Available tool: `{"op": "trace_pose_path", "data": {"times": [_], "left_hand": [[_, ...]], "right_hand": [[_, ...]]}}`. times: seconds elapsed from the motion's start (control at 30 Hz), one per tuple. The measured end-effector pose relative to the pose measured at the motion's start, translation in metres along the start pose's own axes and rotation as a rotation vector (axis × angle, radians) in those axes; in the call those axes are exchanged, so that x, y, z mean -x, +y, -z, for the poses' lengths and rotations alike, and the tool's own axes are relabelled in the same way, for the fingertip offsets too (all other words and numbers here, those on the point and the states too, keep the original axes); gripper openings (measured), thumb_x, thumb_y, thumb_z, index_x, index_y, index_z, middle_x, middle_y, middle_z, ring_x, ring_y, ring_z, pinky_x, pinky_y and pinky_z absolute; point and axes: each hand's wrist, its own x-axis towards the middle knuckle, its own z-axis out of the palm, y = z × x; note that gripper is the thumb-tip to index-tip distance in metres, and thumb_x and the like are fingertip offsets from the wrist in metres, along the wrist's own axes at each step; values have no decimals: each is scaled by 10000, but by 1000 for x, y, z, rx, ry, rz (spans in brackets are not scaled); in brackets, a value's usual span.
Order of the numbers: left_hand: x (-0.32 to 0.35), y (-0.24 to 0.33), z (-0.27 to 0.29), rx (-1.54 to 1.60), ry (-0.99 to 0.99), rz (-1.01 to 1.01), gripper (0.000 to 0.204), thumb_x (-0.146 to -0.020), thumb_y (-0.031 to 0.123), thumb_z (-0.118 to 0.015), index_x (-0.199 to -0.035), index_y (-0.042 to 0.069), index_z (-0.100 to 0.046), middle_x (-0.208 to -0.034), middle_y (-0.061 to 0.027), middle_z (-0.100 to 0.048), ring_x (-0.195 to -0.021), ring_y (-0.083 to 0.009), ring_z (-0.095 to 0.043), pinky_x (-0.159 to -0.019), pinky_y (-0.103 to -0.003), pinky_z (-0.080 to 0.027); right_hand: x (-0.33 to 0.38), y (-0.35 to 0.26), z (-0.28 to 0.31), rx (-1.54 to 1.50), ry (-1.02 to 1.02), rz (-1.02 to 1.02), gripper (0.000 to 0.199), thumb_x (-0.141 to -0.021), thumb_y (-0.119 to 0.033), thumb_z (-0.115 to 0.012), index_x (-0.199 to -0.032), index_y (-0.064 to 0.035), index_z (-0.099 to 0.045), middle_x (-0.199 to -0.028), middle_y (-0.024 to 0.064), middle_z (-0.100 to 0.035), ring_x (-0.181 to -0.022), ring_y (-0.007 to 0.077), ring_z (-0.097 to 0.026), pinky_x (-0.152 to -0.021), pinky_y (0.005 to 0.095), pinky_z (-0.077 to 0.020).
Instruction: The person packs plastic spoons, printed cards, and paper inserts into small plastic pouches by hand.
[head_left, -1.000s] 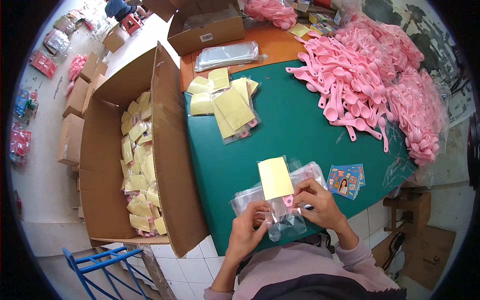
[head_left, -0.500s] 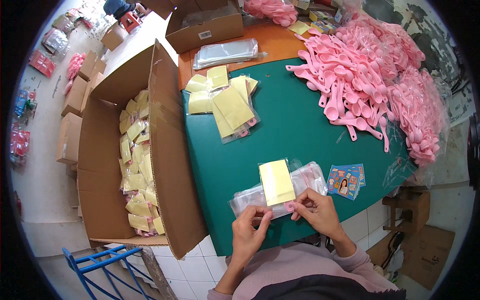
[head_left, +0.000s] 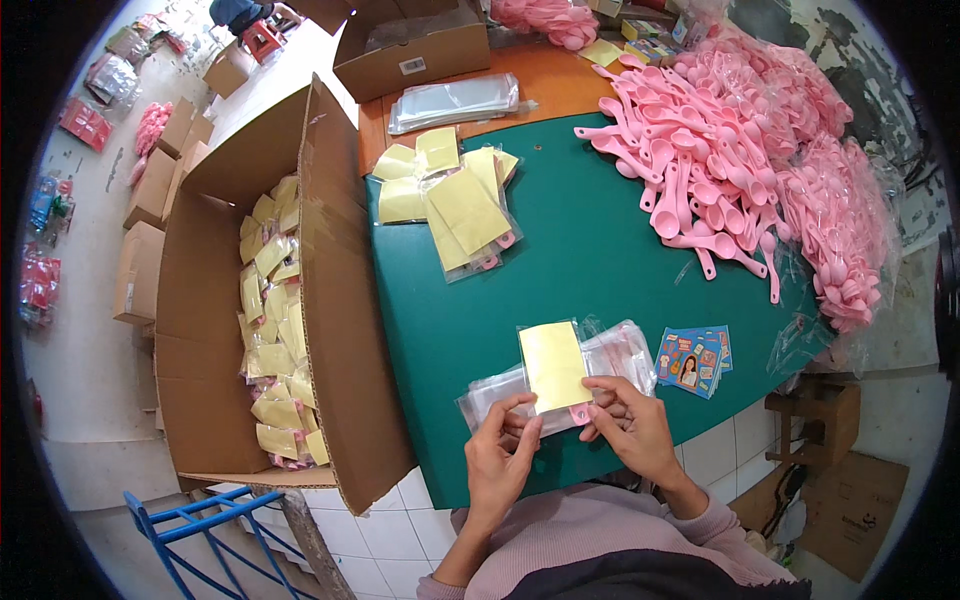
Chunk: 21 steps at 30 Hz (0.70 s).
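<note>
though filled packets point(head_left: 270, 358) crowd the carton point(head_left: 345, 300), pink spoons point(head_left: 690, 165) lie loose while left hand point(head_left: 498, 455) and right hand point(head_left: 640, 435) fingers apparently pinch a yellow-backed packet point(head_left: 555, 365).

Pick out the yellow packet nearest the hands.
The packet between left hand and right hand, over clear bags; the others lie farther off, on the table or in the cardboard box.

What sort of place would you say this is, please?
Probably a small packing workshop: loose pink spoons lie heaped on a green table, clear plastic bags lie at its near edge, and a large cardboard box beside it holds many yellow packets.
</note>
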Motion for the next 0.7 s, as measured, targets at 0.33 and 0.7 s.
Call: {"op": "trace_pose_path", "data": {"times": [0.33,0.7], "left_hand": [[-15,13,0,209,-45,-74,396,-846,45,-561,-1231,25,-469,-1003,-162,-599,-863,-166,-622,-641,-258,-525],[-87,32,7,-673,-89,-587,300,-788,157,-646,-1047,32,-558,-986,-134,-563,-829,-268,-597,-706,-323,-483]], "right_hand": [[-5,-16,5,85,-58,68,400,-858,-5,-516,-1254,-10,-458,-928,119,-563,-729,160,-622,-654,251,-503],[-120,-23,146,1248,282,515,250,-720,-30,-597,-963,-25,-538,-935,136,-521,-879,318,-509,-770,404,-412]]}}
